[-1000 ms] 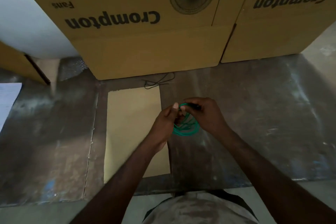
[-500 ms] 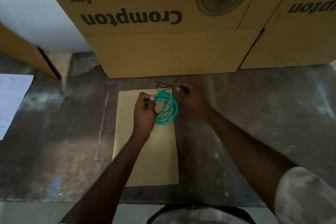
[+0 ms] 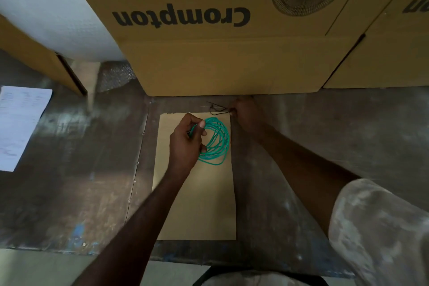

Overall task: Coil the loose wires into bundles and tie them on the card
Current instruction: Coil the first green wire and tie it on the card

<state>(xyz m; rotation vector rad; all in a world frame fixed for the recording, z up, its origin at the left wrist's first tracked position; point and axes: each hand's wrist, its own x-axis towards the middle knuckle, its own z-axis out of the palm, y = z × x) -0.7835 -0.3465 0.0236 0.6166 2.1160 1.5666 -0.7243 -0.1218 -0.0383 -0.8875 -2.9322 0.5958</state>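
One view only, the head camera, shows the step in hand: fixing a finished coil to the card. The left hand (image 3: 185,144) is closed on the near-left side of the green wire coil (image 3: 214,144), thumb and fingers pinching the turns together, and holds the coil over the upper part of the card (image 3: 197,204), which lies flat on the worktop (image 3: 69,169). Whether the coil rests on the card or hangs just above it cannot be told. The right hand (image 3: 247,114) reaches past the card's far right corner to the thin black ties (image 3: 217,109) lying just beyond the card's top edge, in front of the fan carton (image 3: 220,30); its fingertips are at the ties, but whether they have closed on one cannot be told. A printed sheet (image 3: 18,123) lies well apart at the left. To do this step well, the left pinch should probably stay firm so the turns do not spring apart, and a single tie should be drawn out, not the tangle. The coil seems best laid flat near the top, leaving bare card below for further bundles.
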